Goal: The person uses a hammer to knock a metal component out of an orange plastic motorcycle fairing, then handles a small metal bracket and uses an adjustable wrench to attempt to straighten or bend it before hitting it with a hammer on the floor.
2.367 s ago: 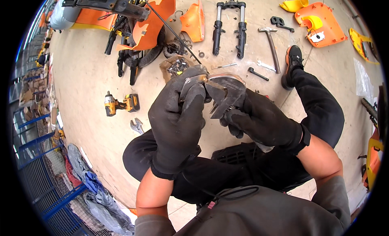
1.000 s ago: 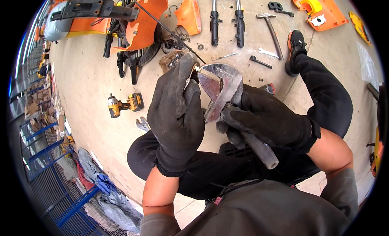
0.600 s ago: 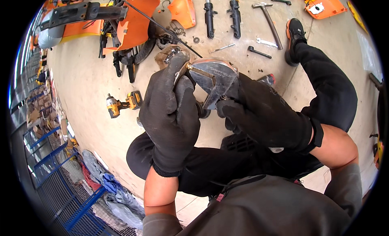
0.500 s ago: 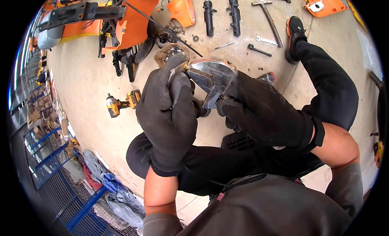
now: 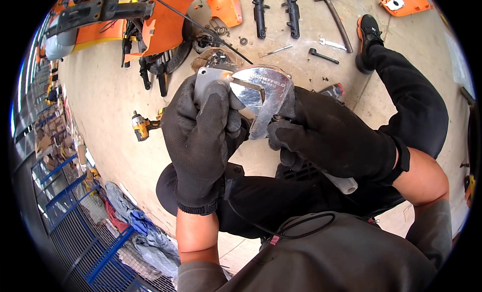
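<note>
Left hand (image 5: 198, 134), black glove, centre-left of frame: thumb and fingers closed firmly, no visible gap, around the lower part of a grey metal plate (image 5: 207, 81). You hold the plate near frame centre, its upper part and a small round hole clear of your glove.

Right hand (image 5: 331, 136), also gloved, right of centre: your fingers are curled around an adjustable wrench (image 5: 273, 99). Its shiny head points left, overlapping the plate's right corner; whether the jaws bite on the plate is unclear. The grey handle end shows below your glove.

Just above the plate: a bag of small parts (image 5: 217, 56). Upper middle: a thin metal rod (image 5: 275, 50) and two black fork legs (image 5: 291, 16). Upper right: a hammer (image 5: 341, 31), an open-end spanner (image 5: 333, 44) and a black bar (image 5: 324, 55). Left of your left glove: a yellow-and-black power driver (image 5: 142, 127). Upper left: a large orange panel (image 5: 168, 23).
</note>
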Demonstrator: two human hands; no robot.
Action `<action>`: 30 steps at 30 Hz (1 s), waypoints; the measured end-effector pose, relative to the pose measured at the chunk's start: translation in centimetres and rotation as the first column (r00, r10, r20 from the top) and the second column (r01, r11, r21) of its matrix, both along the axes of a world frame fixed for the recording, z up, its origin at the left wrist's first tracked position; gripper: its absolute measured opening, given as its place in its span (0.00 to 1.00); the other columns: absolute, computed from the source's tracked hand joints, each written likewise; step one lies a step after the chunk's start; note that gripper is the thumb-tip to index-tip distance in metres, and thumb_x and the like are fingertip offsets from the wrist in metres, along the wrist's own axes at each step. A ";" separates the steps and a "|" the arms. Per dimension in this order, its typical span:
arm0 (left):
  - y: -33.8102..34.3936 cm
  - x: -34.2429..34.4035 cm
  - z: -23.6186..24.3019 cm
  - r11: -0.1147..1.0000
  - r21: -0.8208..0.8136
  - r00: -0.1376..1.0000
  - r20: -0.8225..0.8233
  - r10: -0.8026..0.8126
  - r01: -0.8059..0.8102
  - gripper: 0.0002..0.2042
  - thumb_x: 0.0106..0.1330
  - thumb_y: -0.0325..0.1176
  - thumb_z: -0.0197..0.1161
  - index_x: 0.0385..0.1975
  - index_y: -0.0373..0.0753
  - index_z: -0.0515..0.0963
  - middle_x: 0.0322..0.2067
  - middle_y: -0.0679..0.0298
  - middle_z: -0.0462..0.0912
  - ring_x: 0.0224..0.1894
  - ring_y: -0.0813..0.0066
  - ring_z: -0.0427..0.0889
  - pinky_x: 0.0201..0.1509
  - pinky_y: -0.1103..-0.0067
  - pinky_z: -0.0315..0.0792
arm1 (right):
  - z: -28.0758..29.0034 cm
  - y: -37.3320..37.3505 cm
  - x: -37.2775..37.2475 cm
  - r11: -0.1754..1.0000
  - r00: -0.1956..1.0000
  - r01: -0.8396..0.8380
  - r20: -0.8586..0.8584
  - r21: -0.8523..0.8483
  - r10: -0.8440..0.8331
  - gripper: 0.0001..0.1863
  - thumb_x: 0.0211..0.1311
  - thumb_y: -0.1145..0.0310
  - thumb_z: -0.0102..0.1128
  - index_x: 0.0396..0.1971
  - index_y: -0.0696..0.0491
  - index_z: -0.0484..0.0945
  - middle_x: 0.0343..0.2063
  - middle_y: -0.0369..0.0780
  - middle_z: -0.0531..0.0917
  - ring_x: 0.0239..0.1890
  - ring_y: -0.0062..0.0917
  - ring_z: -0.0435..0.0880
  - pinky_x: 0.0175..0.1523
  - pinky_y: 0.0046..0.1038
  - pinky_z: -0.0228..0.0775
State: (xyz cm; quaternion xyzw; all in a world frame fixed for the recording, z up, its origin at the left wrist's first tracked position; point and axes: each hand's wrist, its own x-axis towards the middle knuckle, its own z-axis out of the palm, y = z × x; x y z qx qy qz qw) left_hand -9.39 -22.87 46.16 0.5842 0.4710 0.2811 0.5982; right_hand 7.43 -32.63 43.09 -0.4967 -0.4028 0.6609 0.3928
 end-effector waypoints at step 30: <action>-0.2 -1.1 -1.4 0.880 0.439 0.969 -0.231 -0.084 0.181 0.12 0.66 0.21 0.56 0.48 0.30 0.77 0.34 0.58 0.82 0.32 0.70 0.82 0.36 0.78 0.74 | -0.6 0.1 -0.2 0.981 0.986 -0.016 -0.164 -0.195 -0.016 0.14 0.72 0.64 0.54 0.47 0.58 0.71 0.29 0.37 0.80 0.28 0.16 0.82 0.34 0.23 0.75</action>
